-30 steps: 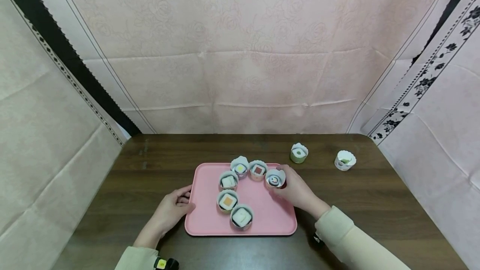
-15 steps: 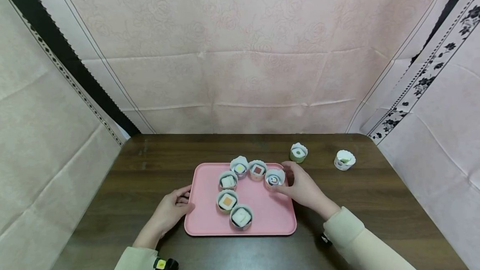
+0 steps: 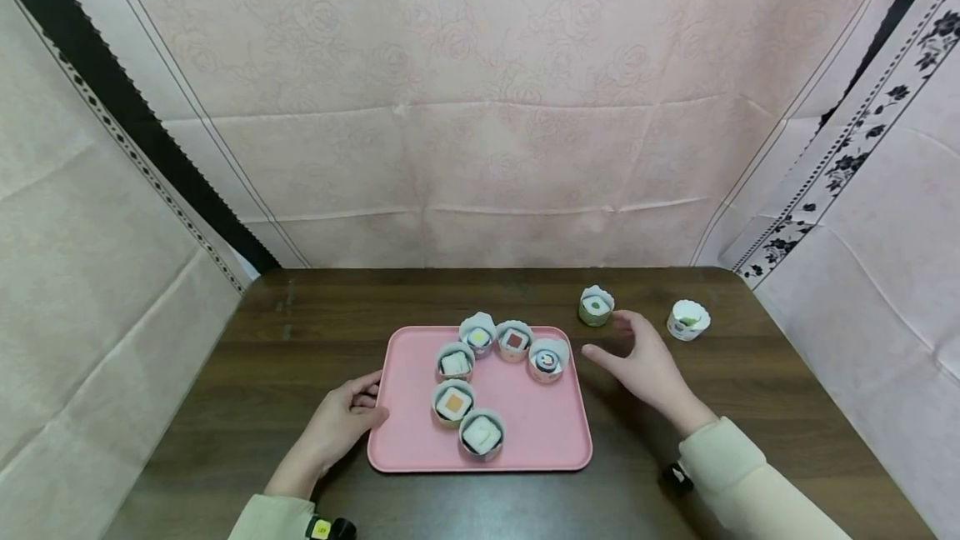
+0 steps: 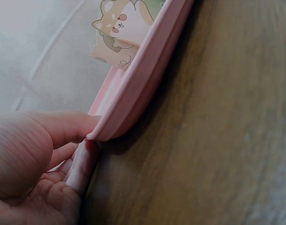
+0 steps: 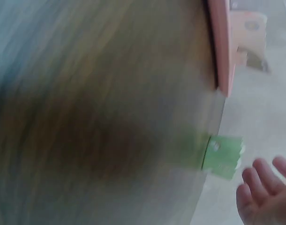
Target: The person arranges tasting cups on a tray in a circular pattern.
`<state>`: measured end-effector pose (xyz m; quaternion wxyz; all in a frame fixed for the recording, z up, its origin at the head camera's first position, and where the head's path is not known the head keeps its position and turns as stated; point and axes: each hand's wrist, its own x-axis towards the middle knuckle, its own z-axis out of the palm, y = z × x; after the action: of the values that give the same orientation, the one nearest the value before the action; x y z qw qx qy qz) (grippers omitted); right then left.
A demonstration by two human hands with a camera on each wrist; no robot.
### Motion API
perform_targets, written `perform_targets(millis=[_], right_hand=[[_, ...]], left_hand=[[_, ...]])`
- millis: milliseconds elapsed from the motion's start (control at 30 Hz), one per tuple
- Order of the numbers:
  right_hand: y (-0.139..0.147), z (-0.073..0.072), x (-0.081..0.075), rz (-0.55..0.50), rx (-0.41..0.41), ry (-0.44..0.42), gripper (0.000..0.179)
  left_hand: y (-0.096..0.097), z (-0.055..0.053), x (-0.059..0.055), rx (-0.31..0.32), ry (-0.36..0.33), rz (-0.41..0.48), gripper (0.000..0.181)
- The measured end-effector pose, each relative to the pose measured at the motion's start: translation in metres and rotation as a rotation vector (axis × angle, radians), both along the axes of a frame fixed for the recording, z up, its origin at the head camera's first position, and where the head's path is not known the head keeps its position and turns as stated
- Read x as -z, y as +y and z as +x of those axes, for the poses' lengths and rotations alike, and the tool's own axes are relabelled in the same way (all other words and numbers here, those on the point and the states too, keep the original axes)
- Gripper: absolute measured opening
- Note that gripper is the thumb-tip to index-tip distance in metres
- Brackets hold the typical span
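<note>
My left hand (image 3: 339, 425) pinches the left rim of a pink tray (image 3: 547, 444), thumb on top and fingers underneath, as the left wrist view shows close up. Several small paper baking cups with white or coloured pieces inside stand on the tray, among them one with a blue ring-shaped piece (image 3: 546, 361) near the right edge. My right hand (image 3: 651, 367) is in the air right of the tray, fingers spread and holding nothing. Its fingertips are close to a green paper cup (image 3: 596, 307) behind the tray; that cup also shows in the right wrist view.
A white paper cup (image 3: 687, 321) with something green in it stands farther right on the brown wooden table (image 3: 330, 298). A pale patterned cloth (image 3: 480, 148) hangs behind the table, with more cloth at both sides.
My right hand has let go of the cup with the blue ring-shaped piece and moved right and back, toward the green cup. The left hand has stayed at the tray's rim.
</note>
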<state>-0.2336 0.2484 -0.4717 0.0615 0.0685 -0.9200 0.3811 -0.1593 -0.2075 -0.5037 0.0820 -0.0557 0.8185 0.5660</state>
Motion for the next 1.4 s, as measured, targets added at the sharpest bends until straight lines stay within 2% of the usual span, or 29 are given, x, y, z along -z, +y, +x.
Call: perform_targets(millis=[233, 400, 500, 733, 933, 1167, 1400], right_hand=[[0.030, -0.012, 0.004, -0.028, 0.226, 0.099, 0.096], [0.048, -0.020, 0.005, -0.018, 0.399, 0.097, 0.102], [0.057, -0.025, 0.006, -0.002, 0.463, 0.062, 0.108], [0.074, -0.034, 0.011, 0.020, 0.468, -0.056, 0.120], [0.083, -0.038, 0.013, -0.003, 0.469, -0.117, 0.120], [0.089, -0.043, 0.015, 0.005, 0.473, -0.148, 0.102], [0.090, -0.039, 0.018, 0.027, 0.440, -0.133, 0.080]], left_hand=[[-0.001, -0.001, 0.004, -0.004, 0.002, 0.006, 0.059], [-0.001, -0.001, 0.003, -0.001, 0.003, 0.010, 0.058], [-0.001, -0.001, 0.003, -0.003, 0.007, 0.010, 0.058], [0.000, 0.000, 0.003, -0.007, 0.010, 0.006, 0.059], [0.001, 0.000, 0.002, -0.008, 0.004, -0.006, 0.058], [0.000, -0.001, 0.002, -0.001, -0.012, -0.016, 0.058], [0.000, -0.002, 0.004, -0.005, 0.005, -0.010, 0.058]])
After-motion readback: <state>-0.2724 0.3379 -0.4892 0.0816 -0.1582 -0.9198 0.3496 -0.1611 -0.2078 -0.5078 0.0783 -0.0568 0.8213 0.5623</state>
